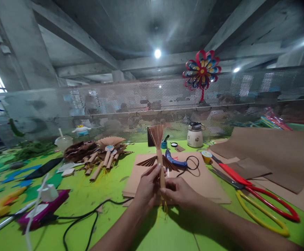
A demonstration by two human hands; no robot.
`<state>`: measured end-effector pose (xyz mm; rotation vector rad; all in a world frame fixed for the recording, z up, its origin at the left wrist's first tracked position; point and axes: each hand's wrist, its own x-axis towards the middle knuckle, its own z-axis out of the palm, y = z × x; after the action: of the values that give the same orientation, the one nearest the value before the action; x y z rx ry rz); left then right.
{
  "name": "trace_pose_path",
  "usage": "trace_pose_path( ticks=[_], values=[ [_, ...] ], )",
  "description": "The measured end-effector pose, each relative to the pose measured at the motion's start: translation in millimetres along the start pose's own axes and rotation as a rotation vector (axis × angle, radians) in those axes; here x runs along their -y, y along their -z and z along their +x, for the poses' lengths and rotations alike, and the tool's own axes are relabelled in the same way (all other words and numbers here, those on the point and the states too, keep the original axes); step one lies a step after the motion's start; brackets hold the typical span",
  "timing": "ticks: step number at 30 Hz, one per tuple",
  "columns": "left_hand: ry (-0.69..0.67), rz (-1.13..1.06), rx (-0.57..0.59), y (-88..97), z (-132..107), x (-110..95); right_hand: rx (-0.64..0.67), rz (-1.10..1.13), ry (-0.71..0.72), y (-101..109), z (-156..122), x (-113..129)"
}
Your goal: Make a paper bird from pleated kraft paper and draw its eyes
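Both hands hold one brown paper craft [160, 157] upright over the table. It has a rolled tube body, a pleated fan at the top, pleated wings out to each side and yellow strings at the bottom. My left hand [148, 183] pinches the tube just under the wings. Lower down, my right hand [178, 191] grips the tube near its bottom end. Behind the craft, a blue glue gun [176, 161] lies on a stack of brown cardboard sheets [206, 188]. Part of the glue gun is hidden by the craft's right wing.
Large red and yellow scissors [248, 188] and brown paper [267, 150] lie at right. Similar finished crafts [106, 157] are piled at left. A purple power strip [44, 209], black cable [94, 211] and yellow glue gun [4, 204] sit front left. A white bottle [195, 136] stands behind.
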<state>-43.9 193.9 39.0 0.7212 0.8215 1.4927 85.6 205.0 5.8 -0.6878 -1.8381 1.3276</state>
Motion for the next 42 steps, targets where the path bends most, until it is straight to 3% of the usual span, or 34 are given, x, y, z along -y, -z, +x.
trace_pose_path(
  ticks=[10, 17, 23, 26, 36, 39, 42],
  values=[
    [-0.041, 0.130, 0.057, 0.1, 0.0, -1.7, 0.018, 0.099, -0.087, 2.0, -2.3, 10.1],
    [0.108, 0.152, 0.040, 4.1, 3.7, 1.1, 0.020, 0.117, -0.115, 2.1, -0.8, 4.9],
    [0.034, 0.173, 0.000, 2.1, 5.0, -1.9, -0.006, -0.002, -0.120, 5.0, 0.2, 6.5],
    [-0.019, 0.120, -0.036, 4.4, 9.0, -4.9, -0.082, -0.059, -0.116, 13.2, 2.4, 8.0],
    [-0.081, 0.026, -0.143, 10.8, 20.5, -6.5, -0.523, -0.149, -0.043, 62.3, 9.0, 17.6],
    [-0.129, -0.007, -0.181, 10.4, 22.8, -18.2, -0.560, -0.125, -0.026, 68.5, 8.7, 21.6],
    [-0.154, -0.034, -0.199, 7.5, 22.3, -27.7, -0.483, -0.080, -0.029, 65.1, 7.9, 23.0]
  ],
)
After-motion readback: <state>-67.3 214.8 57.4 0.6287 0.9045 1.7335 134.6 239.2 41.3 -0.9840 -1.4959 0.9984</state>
